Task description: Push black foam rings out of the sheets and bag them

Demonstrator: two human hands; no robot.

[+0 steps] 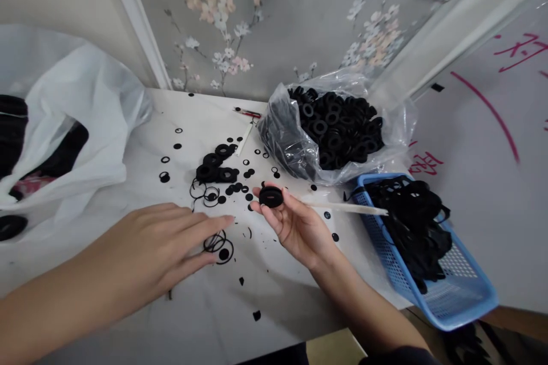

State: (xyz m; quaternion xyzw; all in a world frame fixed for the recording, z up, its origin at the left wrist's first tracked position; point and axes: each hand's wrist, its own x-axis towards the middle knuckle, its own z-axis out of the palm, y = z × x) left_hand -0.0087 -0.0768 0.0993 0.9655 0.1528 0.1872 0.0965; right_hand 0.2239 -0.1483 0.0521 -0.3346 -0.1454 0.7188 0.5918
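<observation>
My right hand (302, 228) is closed on a black rubber ring (271, 197), gripped between thumb and fingers above the table. A pale, thin stick (351, 207) juts to the right from the same hand; its inner end is hidden. My left hand (182, 242) is open, fingers stretched out and apart, with nothing in it. Beside its fingertips lie several thin black hoops (219, 242), and I cannot tell whether it touches them. A small heap of thick black rings (214, 168) sits just beyond, among small black discs (221, 199).
A clear plastic bag (282, 140) full of black rings (334, 120) stands at the back right. On the right is a blue basket (468, 296) with black scraps (413, 211). A white bag (98, 80) lies left. A red cutter (247, 112) and white strip (244, 138) lie behind the heap.
</observation>
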